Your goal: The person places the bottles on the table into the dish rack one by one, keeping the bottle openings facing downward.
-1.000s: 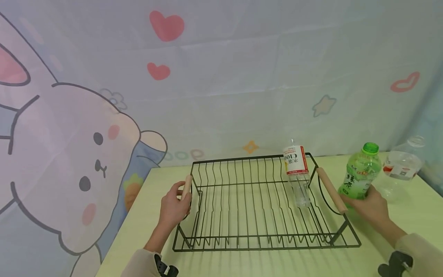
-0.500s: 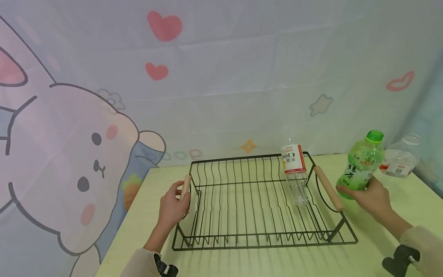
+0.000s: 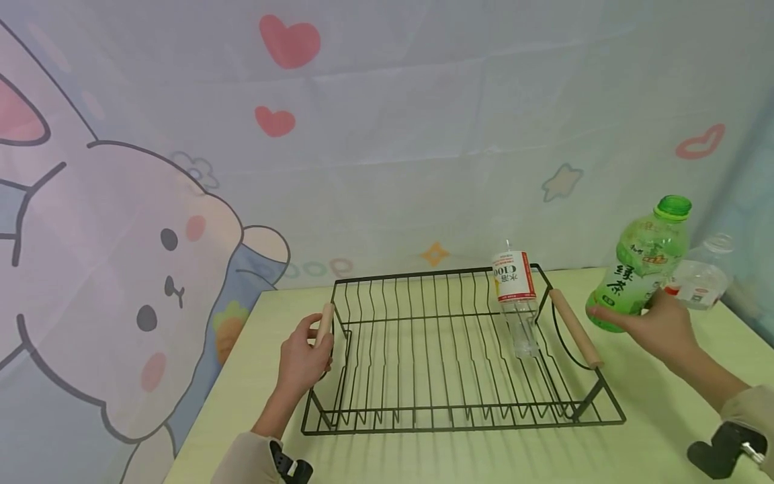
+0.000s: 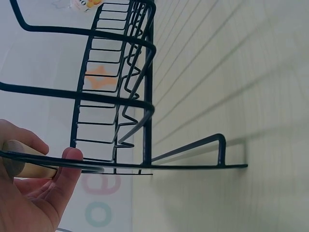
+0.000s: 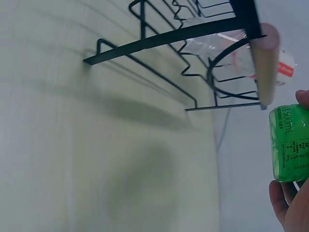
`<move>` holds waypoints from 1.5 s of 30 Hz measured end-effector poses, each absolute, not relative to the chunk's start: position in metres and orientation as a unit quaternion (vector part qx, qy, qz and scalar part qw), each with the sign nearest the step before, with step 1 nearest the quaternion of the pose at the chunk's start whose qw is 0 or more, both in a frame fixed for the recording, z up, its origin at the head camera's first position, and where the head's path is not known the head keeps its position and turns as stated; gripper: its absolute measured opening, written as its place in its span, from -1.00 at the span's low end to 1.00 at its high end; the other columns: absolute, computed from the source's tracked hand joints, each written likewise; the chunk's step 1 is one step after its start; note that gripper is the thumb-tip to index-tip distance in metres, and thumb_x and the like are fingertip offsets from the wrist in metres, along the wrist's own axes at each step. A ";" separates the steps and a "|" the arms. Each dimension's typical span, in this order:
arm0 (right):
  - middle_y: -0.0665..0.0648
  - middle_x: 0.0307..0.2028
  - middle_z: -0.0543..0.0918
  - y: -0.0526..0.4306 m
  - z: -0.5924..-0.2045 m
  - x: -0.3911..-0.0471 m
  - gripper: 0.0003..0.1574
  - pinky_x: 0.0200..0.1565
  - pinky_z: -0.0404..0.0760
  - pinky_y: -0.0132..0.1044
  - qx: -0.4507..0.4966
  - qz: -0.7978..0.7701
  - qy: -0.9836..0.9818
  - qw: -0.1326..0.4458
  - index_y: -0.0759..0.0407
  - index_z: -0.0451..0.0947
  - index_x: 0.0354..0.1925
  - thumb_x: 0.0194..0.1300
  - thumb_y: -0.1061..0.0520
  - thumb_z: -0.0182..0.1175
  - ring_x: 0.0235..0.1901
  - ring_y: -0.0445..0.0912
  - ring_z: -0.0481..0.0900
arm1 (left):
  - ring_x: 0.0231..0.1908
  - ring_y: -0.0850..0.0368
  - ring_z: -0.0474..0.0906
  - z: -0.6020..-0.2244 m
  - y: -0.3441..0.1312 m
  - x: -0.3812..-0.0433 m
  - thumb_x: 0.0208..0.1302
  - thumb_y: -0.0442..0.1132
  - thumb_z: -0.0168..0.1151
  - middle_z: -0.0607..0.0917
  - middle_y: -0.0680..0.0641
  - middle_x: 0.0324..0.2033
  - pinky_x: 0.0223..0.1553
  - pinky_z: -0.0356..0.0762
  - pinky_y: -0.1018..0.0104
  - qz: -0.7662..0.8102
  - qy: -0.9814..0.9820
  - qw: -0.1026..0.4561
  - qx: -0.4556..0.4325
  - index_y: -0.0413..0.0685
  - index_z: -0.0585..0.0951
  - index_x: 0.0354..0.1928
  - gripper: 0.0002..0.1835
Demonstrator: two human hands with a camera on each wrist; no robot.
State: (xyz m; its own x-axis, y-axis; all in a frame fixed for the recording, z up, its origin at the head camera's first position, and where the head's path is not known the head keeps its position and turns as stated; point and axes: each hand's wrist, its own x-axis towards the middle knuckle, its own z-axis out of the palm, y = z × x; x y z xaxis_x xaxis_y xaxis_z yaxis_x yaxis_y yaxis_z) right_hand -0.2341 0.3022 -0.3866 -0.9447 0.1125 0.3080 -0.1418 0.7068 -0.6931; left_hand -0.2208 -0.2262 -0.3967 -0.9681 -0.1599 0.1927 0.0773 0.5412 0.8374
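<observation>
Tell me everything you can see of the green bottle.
The green bottle looks like translucent plastic, with rounded shoulders, a darker green top and a printed label; dark lettering runs along its side, and "500mL" shows near the base. The right hand grips its lower part, holding it tilted and clear of the table, beside the right wooden handle and partly in front of a clear bottle in the head view.

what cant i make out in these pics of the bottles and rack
- Head view: the base of the far clear bottle, behind the right hand.
- Head view: finer lettering on the green bottle, too small to read.
- Right wrist view: the green bottle's top, cut off by the right edge.
- Left wrist view: most of the bottle on the rack, cut off by the top edge.
</observation>
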 end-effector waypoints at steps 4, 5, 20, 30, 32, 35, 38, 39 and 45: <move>0.41 -0.04 0.56 0.303 -0.373 -0.233 -0.17 -0.44 0.45 -0.45 0.026 0.388 -0.904 0.178 0.33 0.34 0.16 0.12 -0.12 0.39 -0.34 -0.58 0.32 | -0.64 0.12 0.60 -0.397 -0.225 -0.220 0.33 -0.25 0.07 0.60 -0.33 -0.08 -0.61 0.59 0.28 -0.482 -0.867 0.124 0.024 -0.12 0.34 0.33 -0.48; 0.42 -0.05 0.56 0.303 -0.370 -0.233 -0.18 -0.45 0.45 -0.45 0.030 0.389 -0.903 0.180 0.34 0.35 0.16 0.13 -0.11 0.39 -0.36 -0.61 0.31 | -0.64 0.12 0.60 -0.396 -0.225 -0.220 0.33 -0.25 0.07 0.60 -0.33 -0.08 -0.61 0.59 0.28 -0.482 -0.867 0.123 0.025 -0.11 0.35 0.33 -0.48; 0.42 -0.08 0.58 0.292 -0.346 -0.225 -0.22 -0.47 0.51 -0.38 0.049 0.382 -0.907 0.168 0.34 0.37 0.11 0.12 -0.11 0.40 -0.38 -0.57 0.37 | -0.65 0.13 0.59 -0.394 -0.223 -0.218 0.32 -0.24 0.07 0.59 -0.32 -0.08 -0.59 0.59 0.27 -0.479 -0.868 0.127 0.027 -0.13 0.34 0.33 -0.47; 0.37 -0.14 0.62 0.274 -0.347 -0.217 -0.28 -0.46 0.55 -0.33 0.070 0.387 -0.908 0.146 0.33 0.43 0.03 0.11 -0.12 0.41 -0.37 -0.42 0.49 | -0.64 0.10 0.60 -0.392 -0.222 -0.218 0.33 -0.24 0.07 0.60 -0.33 -0.08 -0.61 0.56 0.28 -0.474 -0.871 0.126 0.027 -0.14 0.35 0.33 -0.48; 0.37 -0.16 0.63 0.270 -0.346 -0.217 -0.28 -0.47 0.56 -0.29 0.070 0.387 -0.910 0.133 0.33 0.44 0.01 0.11 -0.14 0.40 -0.38 -0.32 0.53 | -0.64 0.11 0.60 -0.392 -0.222 -0.219 0.33 -0.24 0.07 0.60 -0.32 -0.09 -0.62 0.55 0.28 -0.467 -0.875 0.128 0.025 -0.14 0.35 0.33 -0.48; 0.35 -0.17 0.65 0.263 -0.347 -0.217 -0.28 -0.48 0.56 -0.27 0.071 0.389 -0.912 0.114 0.32 0.44 0.00 0.11 -0.17 0.39 -0.35 -0.16 0.59 | -0.62 0.09 0.61 -0.394 -0.222 -0.222 0.34 -0.21 0.07 0.61 -0.30 -0.11 -0.63 0.54 0.28 -0.459 -0.879 0.128 0.026 -0.13 0.35 0.33 -0.48; 0.33 -0.15 0.65 0.256 -0.349 -0.218 -0.24 -0.44 0.57 -0.24 0.071 0.392 -0.912 0.101 0.31 0.44 0.03 0.09 -0.19 0.40 -0.28 -0.02 0.63 | -0.59 0.09 0.64 -0.396 -0.223 -0.226 0.34 -0.18 0.07 0.63 -0.28 -0.11 -0.63 0.54 0.28 -0.446 -0.885 0.127 0.028 -0.10 0.37 0.32 -0.48; 0.33 -0.14 0.65 0.253 -0.349 -0.219 -0.22 -0.42 0.58 -0.24 0.072 0.392 -0.912 0.098 0.31 0.43 0.04 0.09 -0.20 0.40 -0.26 0.02 0.64 | -0.58 0.09 0.64 -0.396 -0.224 -0.227 0.34 -0.17 0.08 0.63 -0.28 -0.11 -0.63 0.54 0.28 -0.441 -0.888 0.129 0.028 -0.10 0.38 0.32 -0.49; 0.31 -0.16 0.66 0.239 -0.350 -0.222 -0.17 -0.34 0.59 -0.24 0.080 0.401 -0.909 0.078 0.30 0.39 0.08 0.07 -0.20 0.42 -0.28 0.04 0.67 | -0.45 0.08 0.62 -0.395 -0.226 -0.231 0.39 -0.09 0.06 0.64 -0.22 -0.08 -0.53 0.50 0.27 -0.396 -0.906 0.150 0.020 -0.13 0.40 0.30 -0.50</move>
